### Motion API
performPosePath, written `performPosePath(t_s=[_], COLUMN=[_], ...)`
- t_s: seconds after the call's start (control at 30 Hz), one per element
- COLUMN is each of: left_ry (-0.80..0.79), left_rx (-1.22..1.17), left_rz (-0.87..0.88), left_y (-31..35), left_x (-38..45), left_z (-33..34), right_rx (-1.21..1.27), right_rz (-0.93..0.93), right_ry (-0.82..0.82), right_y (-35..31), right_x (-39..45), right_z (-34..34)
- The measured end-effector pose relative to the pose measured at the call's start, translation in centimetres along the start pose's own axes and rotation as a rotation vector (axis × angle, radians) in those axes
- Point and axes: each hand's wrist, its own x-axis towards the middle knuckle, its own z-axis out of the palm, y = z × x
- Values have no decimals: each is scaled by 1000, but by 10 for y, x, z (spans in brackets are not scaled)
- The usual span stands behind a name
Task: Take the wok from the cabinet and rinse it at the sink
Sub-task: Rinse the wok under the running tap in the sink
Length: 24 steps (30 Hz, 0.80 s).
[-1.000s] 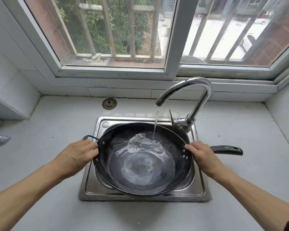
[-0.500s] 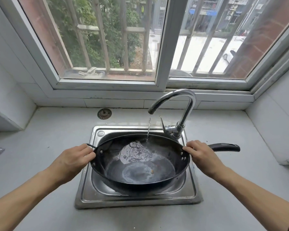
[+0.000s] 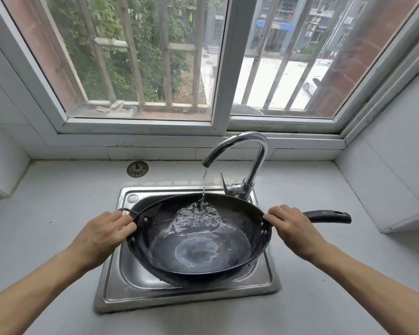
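A black wok (image 3: 198, 247) hangs over the steel sink (image 3: 111, 288), tilted so its far rim is higher than its near rim. My left hand (image 3: 102, 235) grips the small loop handle at the wok's left rim. My right hand (image 3: 293, 229) grips the base of the long black handle (image 3: 329, 216) on the right. A thin stream of water falls from the chrome faucet (image 3: 247, 151) onto the wok's far inner wall and spreads down toward the bottom. A small brown speck sits near the wok's middle.
A white counter (image 3: 53, 209) surrounds the sink. A round metal drain strainer (image 3: 137, 169) lies on the counter behind the sink, at the left. A barred window runs along the back wall. White tiled walls close in at left and right.
The wok has been lifted and tilted, its far rim rising while both hands keep hold. The view has pulled back and tipped up, showing more window. Water keeps running.
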Motion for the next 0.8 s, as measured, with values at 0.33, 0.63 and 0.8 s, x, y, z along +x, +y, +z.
performPosePath(t_s=[0.33,0.63,0.8], left_ry=[17,57,84], left_rx=[11,-21,-82], left_rz=[-6,-29,-34], left_y=[-3,-1,6], left_x=[-3,-3,11], left_z=[-1,12,20], right_rx=[-21,-38,-81], right_rz=[-24,-26,-19], right_ry=[-32,-24,-41], right_y=[-3,-4,-1], right_x=[5,0,-8], right_z=[-15,-51,-78])
